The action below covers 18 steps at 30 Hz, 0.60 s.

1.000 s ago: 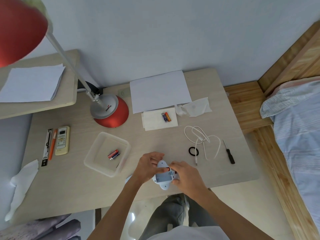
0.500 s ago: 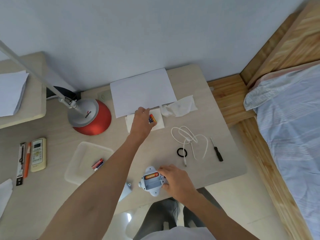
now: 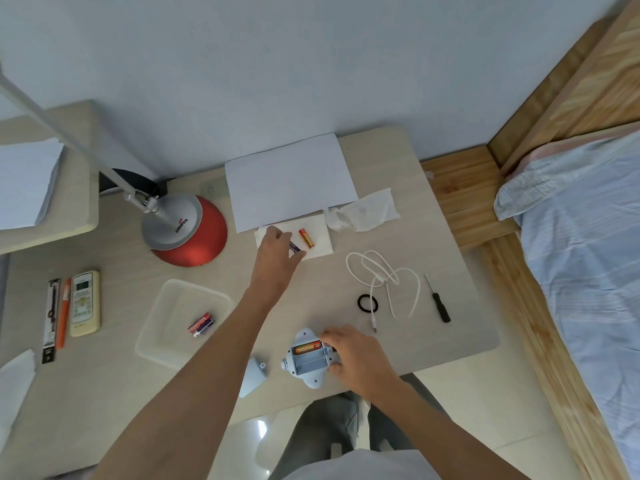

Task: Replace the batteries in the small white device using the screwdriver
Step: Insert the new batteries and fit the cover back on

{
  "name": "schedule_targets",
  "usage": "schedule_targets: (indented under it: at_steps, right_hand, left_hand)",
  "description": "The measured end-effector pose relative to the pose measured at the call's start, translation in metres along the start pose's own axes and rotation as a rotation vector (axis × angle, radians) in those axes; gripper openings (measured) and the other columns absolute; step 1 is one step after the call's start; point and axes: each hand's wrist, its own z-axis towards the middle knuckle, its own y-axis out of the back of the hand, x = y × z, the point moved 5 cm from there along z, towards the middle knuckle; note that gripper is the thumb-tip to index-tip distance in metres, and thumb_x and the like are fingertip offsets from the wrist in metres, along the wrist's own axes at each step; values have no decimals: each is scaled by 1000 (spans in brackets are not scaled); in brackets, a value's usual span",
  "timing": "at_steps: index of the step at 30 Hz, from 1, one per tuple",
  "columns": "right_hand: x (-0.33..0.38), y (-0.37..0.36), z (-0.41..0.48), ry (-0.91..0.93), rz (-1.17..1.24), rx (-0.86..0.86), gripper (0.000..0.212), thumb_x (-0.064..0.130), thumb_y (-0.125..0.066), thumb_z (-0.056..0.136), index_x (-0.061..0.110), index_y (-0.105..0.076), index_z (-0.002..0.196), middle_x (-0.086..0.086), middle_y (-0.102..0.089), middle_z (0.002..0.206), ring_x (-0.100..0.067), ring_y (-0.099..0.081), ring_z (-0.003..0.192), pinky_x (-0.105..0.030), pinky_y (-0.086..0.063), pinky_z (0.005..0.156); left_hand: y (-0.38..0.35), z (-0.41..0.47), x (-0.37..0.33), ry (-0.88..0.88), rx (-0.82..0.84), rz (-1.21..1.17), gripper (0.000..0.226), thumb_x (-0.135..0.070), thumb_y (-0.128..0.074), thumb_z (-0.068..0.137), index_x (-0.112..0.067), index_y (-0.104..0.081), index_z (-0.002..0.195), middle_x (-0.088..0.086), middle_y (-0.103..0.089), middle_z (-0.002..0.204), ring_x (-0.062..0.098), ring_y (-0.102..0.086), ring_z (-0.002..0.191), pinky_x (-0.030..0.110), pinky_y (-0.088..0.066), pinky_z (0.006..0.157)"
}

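Note:
The small white device [image 3: 307,363] lies on its face near the desk's front edge, its battery bay uncovered with one orange battery [image 3: 307,348] in the far slot. My right hand [image 3: 353,353] holds the device by its right side. My left hand [image 3: 275,252] reaches over the white tissue [image 3: 320,237] at the back and pinches a dark battery [image 3: 295,247]. A second orange battery [image 3: 306,237] rests on the tissue beside it. The device's cover [image 3: 251,375] sits left of the device. The black screwdriver [image 3: 438,303] lies at the right.
A clear plastic tray [image 3: 162,327] holds used batteries [image 3: 201,324]. A red lamp base [image 3: 188,230], a white paper sheet [image 3: 289,181], a crumpled tissue [image 3: 363,211], a white cable [image 3: 381,278], a black ring [image 3: 367,303] and a remote [image 3: 85,303] are spread over the desk. A bed stands right.
My left hand left the device and reached back to the tissue, where it now grips the dark battery. My right hand stays on the device.

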Motion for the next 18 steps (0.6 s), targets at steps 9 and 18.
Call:
schedule_targets:
  at_steps: [9,18]
  right_hand:
    - [-6,-1,3,5,-29,14,48,32,-76,90,27,-60,136,9,-68,123,-9,-59,110,-18,-43,85]
    - [-2,-1,5,13,-64,44,50,31,-75,91,25,-60,139,6,-67,129,-15,-60,116,-33,-55,95]
  left_hand:
    - [22,-149,14,64,-108,-210,15,-9,-83,90,-9,-83,105,-5,-58,96,0,-60,83,7,-45,77]
    - [-3,-220,-4,-109,48,-177,35,-4,-78,93,-25,-80,121,-9,-71,101,3,-60,92,20,-52,82]
